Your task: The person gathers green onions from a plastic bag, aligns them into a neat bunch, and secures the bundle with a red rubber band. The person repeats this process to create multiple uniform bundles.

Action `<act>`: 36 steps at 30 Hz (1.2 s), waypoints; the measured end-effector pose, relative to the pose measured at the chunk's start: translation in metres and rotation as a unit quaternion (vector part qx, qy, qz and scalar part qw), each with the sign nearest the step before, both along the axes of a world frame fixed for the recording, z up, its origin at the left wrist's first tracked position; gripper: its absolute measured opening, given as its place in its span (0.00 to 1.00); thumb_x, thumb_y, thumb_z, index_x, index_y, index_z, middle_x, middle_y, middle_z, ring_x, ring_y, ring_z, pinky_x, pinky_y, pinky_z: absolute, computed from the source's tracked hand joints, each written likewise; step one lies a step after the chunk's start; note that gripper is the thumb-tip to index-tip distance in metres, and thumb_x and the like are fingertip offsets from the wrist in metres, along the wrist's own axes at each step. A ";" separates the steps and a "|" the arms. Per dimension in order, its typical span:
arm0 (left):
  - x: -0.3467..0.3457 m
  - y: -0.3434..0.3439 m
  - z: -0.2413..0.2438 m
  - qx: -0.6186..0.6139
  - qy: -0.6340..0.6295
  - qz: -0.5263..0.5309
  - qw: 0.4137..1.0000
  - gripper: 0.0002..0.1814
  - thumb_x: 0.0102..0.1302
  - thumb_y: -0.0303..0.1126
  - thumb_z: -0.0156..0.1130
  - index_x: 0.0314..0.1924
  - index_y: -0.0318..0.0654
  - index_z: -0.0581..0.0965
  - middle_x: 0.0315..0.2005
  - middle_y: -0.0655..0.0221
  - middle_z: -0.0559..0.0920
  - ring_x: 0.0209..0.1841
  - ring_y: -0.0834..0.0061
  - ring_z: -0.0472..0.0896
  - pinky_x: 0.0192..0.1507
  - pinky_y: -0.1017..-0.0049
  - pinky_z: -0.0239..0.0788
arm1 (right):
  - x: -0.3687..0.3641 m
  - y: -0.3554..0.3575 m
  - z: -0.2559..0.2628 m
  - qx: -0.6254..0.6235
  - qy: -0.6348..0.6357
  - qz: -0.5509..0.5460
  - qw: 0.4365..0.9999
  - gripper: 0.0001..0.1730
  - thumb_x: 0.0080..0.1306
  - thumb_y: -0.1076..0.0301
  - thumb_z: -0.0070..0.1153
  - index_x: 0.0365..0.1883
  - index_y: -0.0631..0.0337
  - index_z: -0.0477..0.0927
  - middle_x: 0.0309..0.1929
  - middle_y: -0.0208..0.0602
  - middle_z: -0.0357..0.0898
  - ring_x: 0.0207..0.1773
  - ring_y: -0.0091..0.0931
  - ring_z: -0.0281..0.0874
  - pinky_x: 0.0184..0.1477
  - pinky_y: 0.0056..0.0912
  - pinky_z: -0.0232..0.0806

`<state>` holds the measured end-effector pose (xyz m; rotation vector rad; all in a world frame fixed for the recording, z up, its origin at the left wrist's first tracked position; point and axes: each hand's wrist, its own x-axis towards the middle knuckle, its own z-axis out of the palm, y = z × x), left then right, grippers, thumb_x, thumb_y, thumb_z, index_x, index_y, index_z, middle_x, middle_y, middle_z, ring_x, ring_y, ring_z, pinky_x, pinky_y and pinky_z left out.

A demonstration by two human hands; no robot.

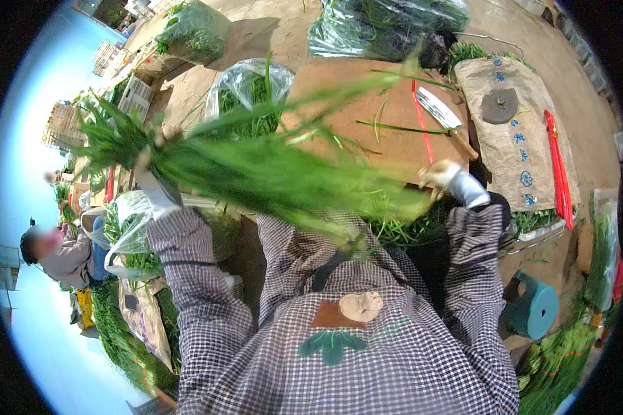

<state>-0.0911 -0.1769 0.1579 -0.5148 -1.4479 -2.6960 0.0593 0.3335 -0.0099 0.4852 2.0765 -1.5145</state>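
My left hand [144, 160] is closed around one end of a large bunch of long-leaved greens [259, 166]. The bunch stretches across in front of me, its loose leaves blurred by motion. Near the far end of those leaves is my right hand [440, 175], blurred, its fingers apart with nothing seen in them. Under the bunch lies a brown board [337, 83]. On the board rest a cleaver [444, 111] with a wooden handle, a red strip [420, 124] and some loose leaves.
At right, a printed sack [503, 140] carries a bundle of red ties [553, 166]. A teal stool [535, 308] stands below it. Bagged greens [249, 98] sit beyond the board's left side; a larger bag [384, 31] lies behind. Another person [70, 254] is at far left.
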 end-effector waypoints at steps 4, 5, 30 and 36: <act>0.036 -0.104 -0.071 0.011 -0.010 -0.066 0.998 0.09 0.56 0.36 0.60 0.31 0.41 0.71 0.25 0.69 0.74 0.37 0.69 0.74 0.62 0.53 0.62 | -0.044 -0.017 0.069 -0.103 0.359 0.028 0.927 0.33 0.69 0.52 0.55 0.66 0.64 0.66 0.61 0.41 0.73 0.62 0.28 0.70 0.63 0.32 0.62; 0.049 -0.059 -0.051 0.053 0.015 -0.127 0.990 0.09 0.55 0.34 0.61 0.33 0.42 0.70 0.23 0.74 0.72 0.34 0.74 0.73 0.57 0.55 0.63 | -0.059 -0.045 0.100 -0.200 0.433 0.066 0.876 0.36 0.70 0.51 0.53 0.69 0.63 0.62 0.66 0.42 0.68 0.67 0.28 0.65 0.69 0.33 0.55; 0.002 -0.123 -0.226 0.259 -0.050 -0.023 0.964 0.09 0.58 0.37 0.59 0.33 0.41 0.73 0.33 0.70 0.76 0.44 0.71 0.76 0.60 0.52 0.61 | 0.027 -0.195 -0.024 -0.272 -0.011 0.283 0.920 0.41 0.56 0.60 0.67 0.65 0.64 0.65 0.60 0.41 0.73 0.61 0.27 0.68 0.66 0.31 0.59; -0.026 -0.070 -0.154 0.187 -0.115 -0.025 0.975 0.09 0.57 0.37 0.59 0.33 0.42 0.71 0.35 0.68 0.75 0.48 0.65 0.74 0.60 0.50 0.62 | -0.061 -0.171 -0.049 -0.068 0.269 0.167 0.946 0.21 0.68 0.63 0.48 0.58 0.61 0.71 0.45 0.52 0.80 0.49 0.39 0.78 0.52 0.41 0.71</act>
